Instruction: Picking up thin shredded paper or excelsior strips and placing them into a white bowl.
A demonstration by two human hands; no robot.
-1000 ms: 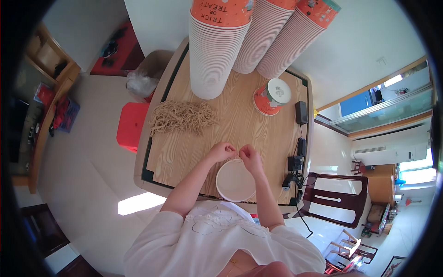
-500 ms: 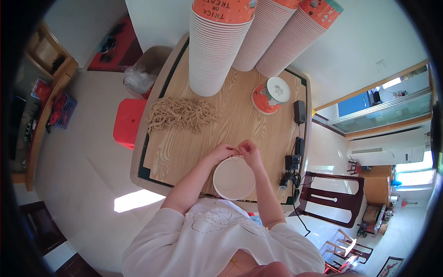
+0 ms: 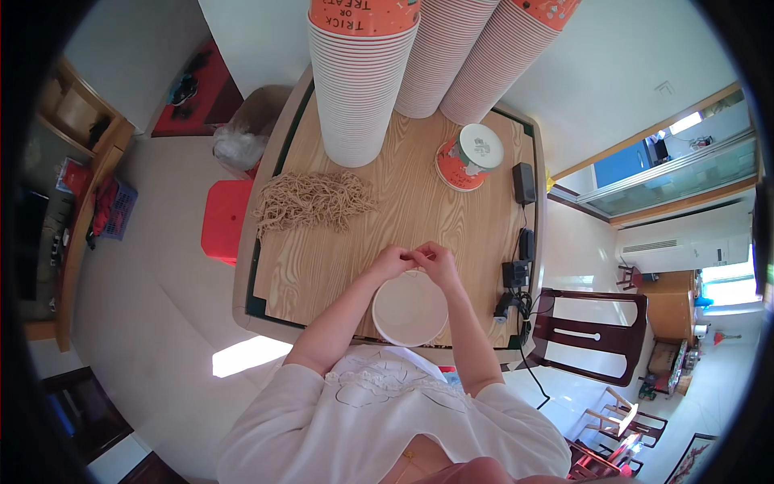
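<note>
At table centre, near edge: left hand & right hand meet fingertip to fingertip, both curled shut in a pinch on sth. too small to identify. Just below hands, touching them: round white paper bowl, bottom up. Further up-left of left hand: loose heap of tan twine pieces on wooden table. Beyond hands: tall stacks of paper cups; up-right, orange lidded cup. Right of right hand: black adapters w/ cables.
</note>
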